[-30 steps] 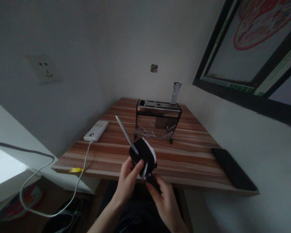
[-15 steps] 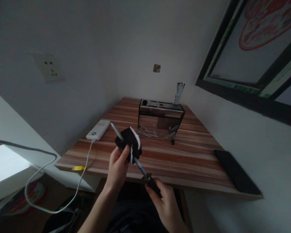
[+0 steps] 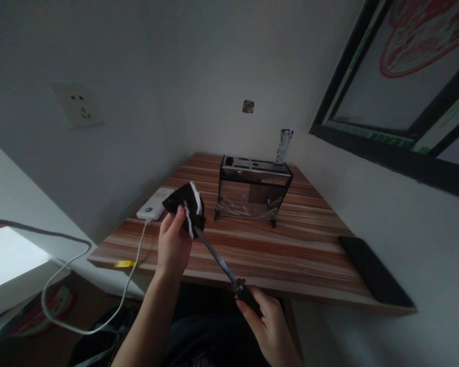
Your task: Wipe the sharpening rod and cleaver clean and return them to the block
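My right hand (image 3: 265,323) grips the black handle of a long steel sharpening rod (image 3: 216,257), which slants up and to the left over the table's front edge. My left hand (image 3: 172,244) is closed round a black cloth with white edging (image 3: 185,206), wrapped over the rod's far end. The rod's tip is hidden inside the cloth. Behind the cloth stands a shiny metal knife block (image 3: 252,191) with slots in its top.
A wooden table (image 3: 298,255) fills the corner between two white walls. A white power bank (image 3: 153,208) with a white cable (image 3: 133,260) lies at the left, a black phone (image 3: 375,278) at the right edge. A foil-wrapped thing (image 3: 284,145) stands behind the block.
My left hand has slid the cloth along the rod from near the handle up to the tip, leaving the bare shaft showing. The right hand kept its grip on the handle.
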Motion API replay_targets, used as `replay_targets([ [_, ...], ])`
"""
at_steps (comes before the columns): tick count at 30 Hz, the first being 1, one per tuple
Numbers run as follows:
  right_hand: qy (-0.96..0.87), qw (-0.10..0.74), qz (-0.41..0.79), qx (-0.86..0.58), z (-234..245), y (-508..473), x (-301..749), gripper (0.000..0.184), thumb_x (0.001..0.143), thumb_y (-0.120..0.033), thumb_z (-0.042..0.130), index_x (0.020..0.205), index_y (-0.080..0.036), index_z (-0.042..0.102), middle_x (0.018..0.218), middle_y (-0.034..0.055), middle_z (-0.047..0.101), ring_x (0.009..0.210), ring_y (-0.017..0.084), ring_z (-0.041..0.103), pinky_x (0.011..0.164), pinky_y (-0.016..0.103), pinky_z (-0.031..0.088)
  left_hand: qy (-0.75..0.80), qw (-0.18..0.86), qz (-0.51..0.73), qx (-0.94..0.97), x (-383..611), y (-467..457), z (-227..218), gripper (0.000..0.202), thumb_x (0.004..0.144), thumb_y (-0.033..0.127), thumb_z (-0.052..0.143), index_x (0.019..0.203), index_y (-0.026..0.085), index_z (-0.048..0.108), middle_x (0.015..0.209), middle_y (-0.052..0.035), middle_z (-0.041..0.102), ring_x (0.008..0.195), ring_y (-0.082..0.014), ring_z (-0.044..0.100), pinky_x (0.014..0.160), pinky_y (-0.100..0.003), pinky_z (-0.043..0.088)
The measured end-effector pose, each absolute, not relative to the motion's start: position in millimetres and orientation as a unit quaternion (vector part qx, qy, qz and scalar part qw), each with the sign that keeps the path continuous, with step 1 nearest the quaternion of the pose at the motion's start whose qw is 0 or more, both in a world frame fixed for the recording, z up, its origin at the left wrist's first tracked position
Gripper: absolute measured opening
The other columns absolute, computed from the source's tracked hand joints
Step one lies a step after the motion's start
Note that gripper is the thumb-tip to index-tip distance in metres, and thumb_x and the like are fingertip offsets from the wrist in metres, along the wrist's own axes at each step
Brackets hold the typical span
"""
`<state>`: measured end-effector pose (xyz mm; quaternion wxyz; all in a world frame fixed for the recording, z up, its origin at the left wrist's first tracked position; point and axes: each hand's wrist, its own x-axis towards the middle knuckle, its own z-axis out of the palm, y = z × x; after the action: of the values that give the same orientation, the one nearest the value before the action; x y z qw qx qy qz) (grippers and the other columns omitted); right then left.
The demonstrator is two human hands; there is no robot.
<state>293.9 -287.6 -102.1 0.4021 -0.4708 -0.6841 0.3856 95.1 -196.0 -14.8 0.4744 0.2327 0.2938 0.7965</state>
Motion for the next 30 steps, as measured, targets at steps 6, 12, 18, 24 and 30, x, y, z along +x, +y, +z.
replay_targets([
  [6, -0.668, 0.414, 0.377, -0.490, -119.4, -290.8, 304.2, 0.033, 0.088, -0.045, 0.057, 0.107, -0.021, 0.071, 0.096, 0.0079, 0.076, 0.091, 0.024, 0.072, 0.080, 0.026, 0.056, 0.272, 0.499, 0.791, 0.228, 100.2, -191.4, -13.0, 0.030, 0.053, 0.036, 0.088, 0.067, 0.018, 0.068, 0.063, 0.0057, 0.071, 0.052, -0.0102, 0.064, 0.063, -0.023, 0.056],
  [12, -0.648, 0.414, 0.377, -0.516, -139.2, -296.7, 315.8, 0.036, 0.085, -0.047, 0.061, 0.108, -0.022, 0.073, 0.098, 0.0083, 0.076, 0.092, 0.025, 0.072, 0.078, 0.026, 0.058, 0.292, 0.528, 0.762, 0.236, 106.1, -190.9, -16.6, 0.034, 0.053, 0.037, 0.087, 0.075, 0.016, 0.071, 0.068, 0.0012, 0.073, 0.058, -0.0133, 0.068, 0.057, -0.020, 0.053],
  [18, -0.593, 0.440, 0.387, -0.552, -148.4, -305.1, 309.3, 0.044, 0.079, -0.057, 0.064, 0.100, -0.020, 0.075, 0.091, 0.0099, 0.076, 0.084, 0.026, 0.073, 0.072, 0.027, 0.059, 0.297, 0.515, 0.768, 0.238, 115.7, -195.1, -22.1, 0.033, 0.057, 0.040, 0.085, 0.076, 0.016, 0.071, 0.069, -0.0002, 0.074, 0.064, -0.0153, 0.070, 0.060, -0.021, 0.053],
  [24, -0.609, 0.421, 0.386, -0.549, -152.4, -305.4, 312.0, 0.044, 0.077, -0.055, 0.067, 0.102, -0.021, 0.075, 0.095, 0.0098, 0.076, 0.091, 0.026, 0.071, 0.079, 0.028, 0.058, 0.291, 0.512, 0.769, 0.249, 117.3, -201.1, -21.5, 0.036, 0.057, 0.043, 0.084, 0.080, 0.017, 0.072, 0.069, -0.0004, 0.073, 0.066, -0.0166, 0.070, 0.065, -0.024, 0.054],
  [30, -0.638, 0.414, 0.367, -0.535, -148.1, -298.9, 315.1, 0.036, 0.082, -0.050, 0.064, 0.099, -0.021, 0.075, 0.093, 0.0089, 0.076, 0.087, 0.025, 0.072, 0.078, 0.027, 0.057, 0.306, 0.540, 0.746, 0.243, 131.8, -210.8, -26.0, 0.038, 0.052, 0.044, 0.087, 0.069, 0.016, 0.068, 0.058, 0.0035, 0.065, 0.052, -0.0091, 0.060, 0.051, -0.018, 0.046],
])
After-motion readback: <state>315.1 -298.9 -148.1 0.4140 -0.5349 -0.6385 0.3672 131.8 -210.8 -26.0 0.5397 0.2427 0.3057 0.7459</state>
